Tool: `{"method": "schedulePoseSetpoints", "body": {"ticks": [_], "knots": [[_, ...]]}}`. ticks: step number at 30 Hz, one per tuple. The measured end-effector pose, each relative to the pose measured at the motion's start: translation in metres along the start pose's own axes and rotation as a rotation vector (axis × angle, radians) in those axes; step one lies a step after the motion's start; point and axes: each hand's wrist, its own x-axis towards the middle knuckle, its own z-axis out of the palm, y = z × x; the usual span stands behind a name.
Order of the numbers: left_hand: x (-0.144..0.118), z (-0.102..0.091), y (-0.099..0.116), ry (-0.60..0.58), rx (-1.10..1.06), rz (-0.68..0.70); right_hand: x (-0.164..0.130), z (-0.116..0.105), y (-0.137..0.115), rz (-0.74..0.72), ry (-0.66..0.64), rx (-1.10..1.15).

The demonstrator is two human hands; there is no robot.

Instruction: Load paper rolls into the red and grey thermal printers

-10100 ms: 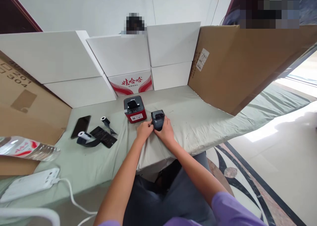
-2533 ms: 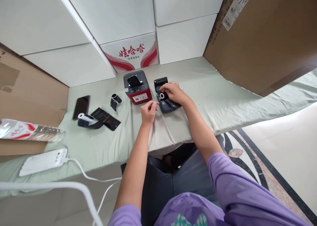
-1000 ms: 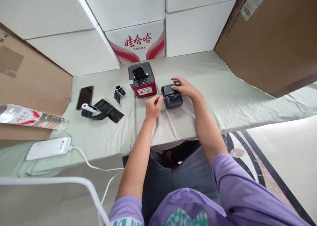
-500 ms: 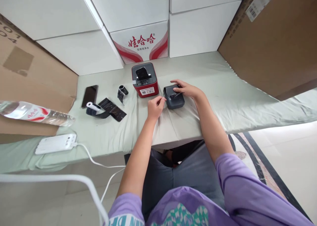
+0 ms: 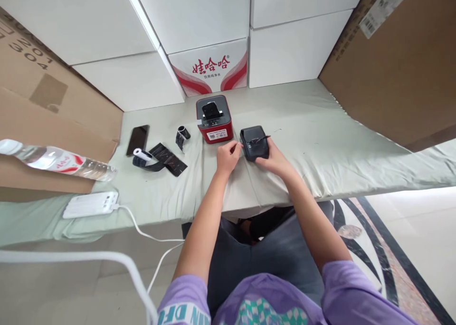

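Note:
A small black printer (image 5: 255,149), box-shaped with rounded corners, sits on the cloth-covered table in front of me. My right hand (image 5: 277,159) grips its right side and near corner, thumb at the front edge. A thin dark strip (image 5: 264,138) lies over the printer's top and sticks out past its right edge. Just left of the printer, my left hand (image 5: 228,158) is closed in a pinch; whatever is between the fingertips is too small to make out. Behind my left hand stands a red and black printer (image 5: 218,134) with a black piece standing up from its top.
To the left lie a phone (image 5: 137,140), a small dark roll (image 5: 183,132), a black sheet (image 5: 171,159) and a white-cored roll (image 5: 142,155). A water bottle (image 5: 60,160) and a white power bank (image 5: 90,205) with cable are farther left. Cardboard boxes (image 5: 402,68) flank the table.
My right hand has moved from the small printer's top to its right side and near corner, uncovering the strip there. My left hand keeps its pinch beside it. The view has shifted slightly.

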Motion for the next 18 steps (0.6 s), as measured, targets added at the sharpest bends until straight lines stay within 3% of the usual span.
{"method": "schedulePoseSetpoints", "body": {"ticks": [4, 7, 13, 18], "knots": [[-0.001, 0.000, 0.000, 0.009, 0.004, 0.011, -0.003, 0.025, -0.015, 0.031, 0.205, -0.199], [0.000, 0.000, 0.000, 0.018, 0.001, 0.005, 0.013, 0.024, -0.021, 0.043, 0.234, -0.226], [0.000, 0.002, -0.002, 0.021, -0.001, 0.002, 0.088, 0.013, -0.016, 0.018, 0.443, -0.207], [-0.001, 0.001, -0.002, 0.030, 0.001, -0.023, 0.138, 0.023, 0.007, 0.094, 0.427, -0.249]]}}
